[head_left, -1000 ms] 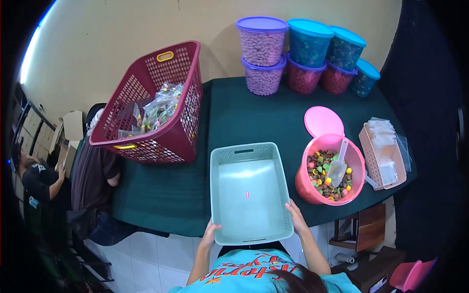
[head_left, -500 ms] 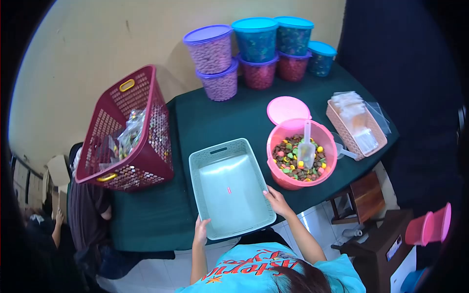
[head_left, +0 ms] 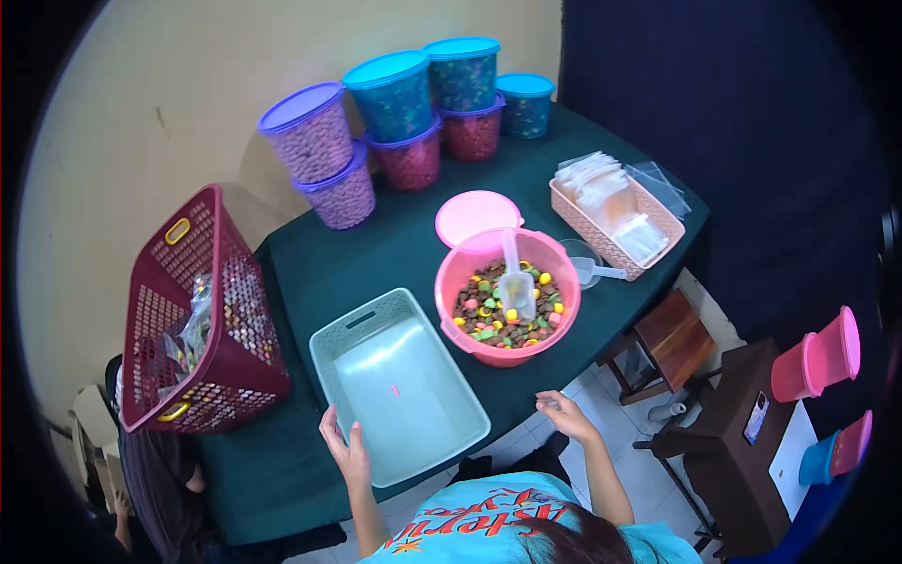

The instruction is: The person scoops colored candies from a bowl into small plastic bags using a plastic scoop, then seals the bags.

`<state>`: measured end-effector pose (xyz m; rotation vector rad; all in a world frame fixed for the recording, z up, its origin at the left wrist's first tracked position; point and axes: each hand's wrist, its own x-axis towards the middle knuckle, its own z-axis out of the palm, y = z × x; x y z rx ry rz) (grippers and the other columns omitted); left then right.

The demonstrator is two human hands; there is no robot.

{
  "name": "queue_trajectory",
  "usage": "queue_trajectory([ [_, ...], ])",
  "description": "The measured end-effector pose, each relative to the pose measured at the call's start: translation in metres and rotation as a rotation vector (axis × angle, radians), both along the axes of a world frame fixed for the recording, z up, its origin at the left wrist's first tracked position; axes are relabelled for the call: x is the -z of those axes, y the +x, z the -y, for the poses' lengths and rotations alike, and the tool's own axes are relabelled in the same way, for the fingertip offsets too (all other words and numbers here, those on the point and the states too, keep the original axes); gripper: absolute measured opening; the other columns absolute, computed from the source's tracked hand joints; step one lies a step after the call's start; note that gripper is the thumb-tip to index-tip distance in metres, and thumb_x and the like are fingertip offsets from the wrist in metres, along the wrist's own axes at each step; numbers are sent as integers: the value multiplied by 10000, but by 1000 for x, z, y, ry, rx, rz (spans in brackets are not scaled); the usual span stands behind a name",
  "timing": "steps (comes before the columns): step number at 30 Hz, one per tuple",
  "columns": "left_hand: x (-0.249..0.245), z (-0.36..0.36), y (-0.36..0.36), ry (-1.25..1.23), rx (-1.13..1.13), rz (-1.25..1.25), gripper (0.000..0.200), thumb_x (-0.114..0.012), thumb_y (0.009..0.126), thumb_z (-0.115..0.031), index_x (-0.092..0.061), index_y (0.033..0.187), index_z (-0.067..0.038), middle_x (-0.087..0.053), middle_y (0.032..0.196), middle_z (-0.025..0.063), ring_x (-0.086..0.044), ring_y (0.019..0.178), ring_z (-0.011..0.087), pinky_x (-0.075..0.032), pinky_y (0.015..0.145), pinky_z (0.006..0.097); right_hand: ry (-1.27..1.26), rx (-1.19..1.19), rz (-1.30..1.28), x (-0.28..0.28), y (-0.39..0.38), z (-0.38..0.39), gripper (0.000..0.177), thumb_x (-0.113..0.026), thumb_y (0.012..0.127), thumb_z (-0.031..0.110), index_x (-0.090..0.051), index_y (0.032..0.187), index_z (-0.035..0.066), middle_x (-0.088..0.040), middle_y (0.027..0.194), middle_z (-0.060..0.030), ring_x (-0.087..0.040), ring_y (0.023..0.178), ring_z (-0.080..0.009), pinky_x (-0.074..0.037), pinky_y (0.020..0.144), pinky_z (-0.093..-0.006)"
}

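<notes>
A pale green tray (head_left: 413,404) with nothing in it lies on the dark green cloth. My left hand (head_left: 348,447) is at its left edge, fingers apart and holding nothing. To the right of the tray my right hand (head_left: 566,414) is raised by the table's front edge, its fingers partly curled; whether it holds anything is too small to tell. Beyond it stands a pink tub (head_left: 454,331) of brown, green, yellow and pink pieces, with a clear scoop (head_left: 517,293) resting in it. Its pink lid (head_left: 477,216) lies behind.
At the left stands a maroon basket (head_left: 246,329) holding filled bags. Several lidded tubs (head_left: 390,103) are stacked at the back. A pink basket (head_left: 615,235) of clear bags sits at the right, near a second scoop (head_left: 597,271). Another person's dark sleeve (head_left: 155,489) shows at lower left.
My right hand has let go of the tray and moved right. My left hand has opened and slid up the tray's left side. The view has shifted to the right.
</notes>
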<state>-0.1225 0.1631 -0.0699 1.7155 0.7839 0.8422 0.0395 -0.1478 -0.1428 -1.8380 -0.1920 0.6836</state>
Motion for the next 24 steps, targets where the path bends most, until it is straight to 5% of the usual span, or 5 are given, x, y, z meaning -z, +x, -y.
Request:
queue_trajectory([
  [4,-35,27,24,-215,521,-75,206,-499,822,-75,-520,1012,3,-548,1000,87,-509,968,161,-377,865,294,-49,-18,22,-3,13,34,432,-562,817,295,-484,1124,1,-534,1083,-138,-573,850,-204,-467,696,-300],
  [12,-54,171,136,-150,1389,-258,287,-487,860,-193,-512,1073,-2,-565,978,116,-550,938,205,-415,829,310,-171,37,131,-18,55,145,442,-558,809,302,-487,1118,-6,-526,1098,-170,-569,889,-235,-459,743,-330],
  [24,-41,291,265,-110,1303,-213,282,-513,841,-143,-504,1073,18,-550,1061,143,-541,995,229,-408,871,338,16,77,340,-58,165,219,302,-564,801,148,-520,1049,-18,-576,966,-142,-584,865,-215,-443,777,-308],
])
